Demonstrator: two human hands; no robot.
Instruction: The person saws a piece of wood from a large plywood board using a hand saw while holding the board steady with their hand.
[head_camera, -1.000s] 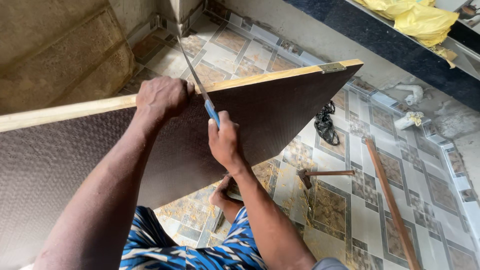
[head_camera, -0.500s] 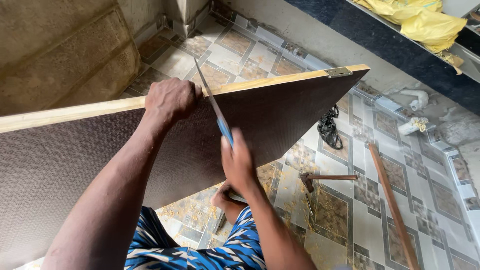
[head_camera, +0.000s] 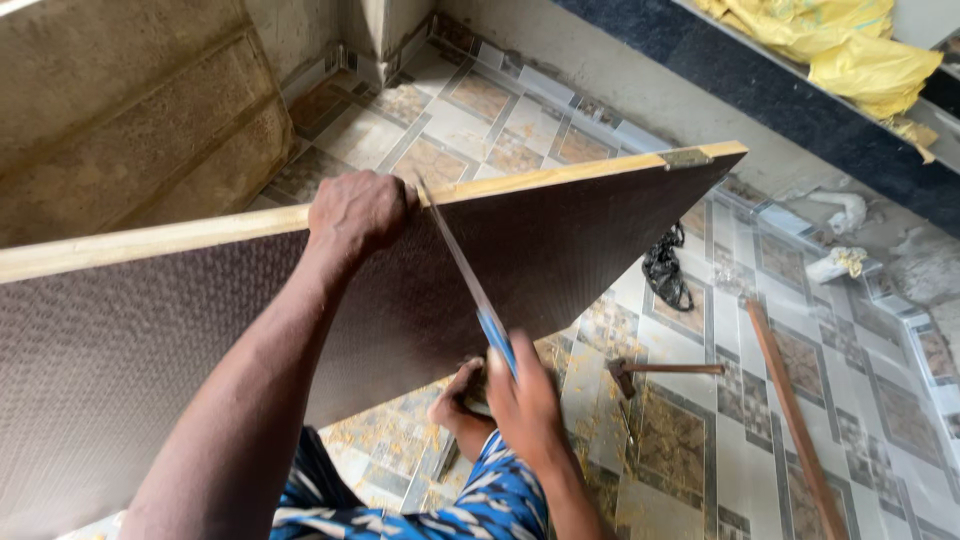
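A large dark brown board (head_camera: 560, 250) with a pale wooden top edge stands on its side across the view. My left hand (head_camera: 358, 210) grips that top edge near the middle. My right hand (head_camera: 525, 395) is closed around the blue handle of a hand saw (head_camera: 462, 272), low in front of the board. The saw's thin blade slants up and left to the board's top edge, right beside my left hand. A small metal hinge (head_camera: 686, 157) sits on the edge near the board's right corner.
A hammer (head_camera: 660, 370) lies on the patterned tile floor (head_camera: 700, 440) among sawdust, with a long wooden strip (head_camera: 795, 415) to its right. A black bag (head_camera: 665, 270) lies behind the board. Yellow sacks (head_camera: 850, 45) rest on a dark ledge at top right.
My right hand has pulled the saw down and back towards me, so the blade's tip, which stuck out beyond the board's top edge, now meets it. My left hand keeps its hold on the edge.
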